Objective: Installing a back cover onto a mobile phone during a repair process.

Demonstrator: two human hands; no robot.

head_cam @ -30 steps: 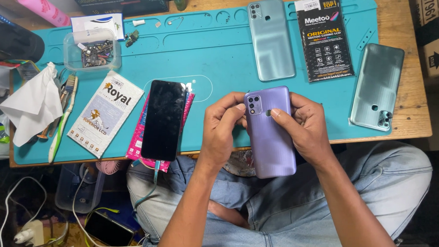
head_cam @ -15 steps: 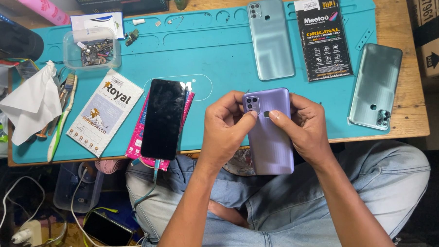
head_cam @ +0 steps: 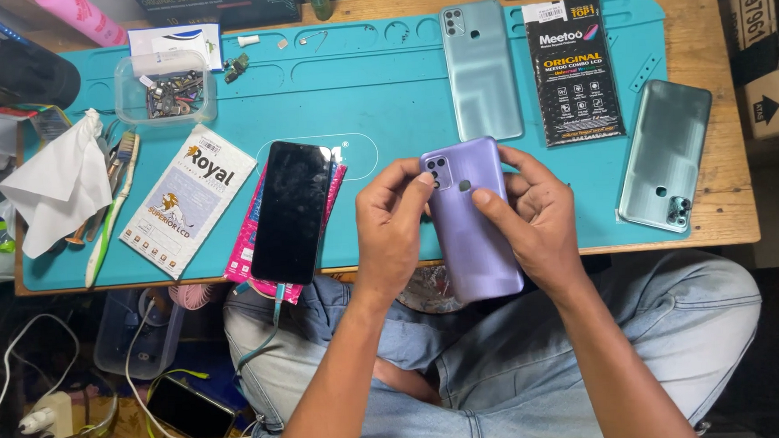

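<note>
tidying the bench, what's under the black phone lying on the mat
A pink packet lies under the black phone, its edges showing along both long sides, on the teal mat. The phone covers the packet's middle, so anything else beneath is hidden.

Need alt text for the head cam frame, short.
Seen from above, a left hand and a right hand hold a purple phone back-side up at the near edge of a teal work mat. On the mat lie a black phone screen and two pale green phone backs.
</note>
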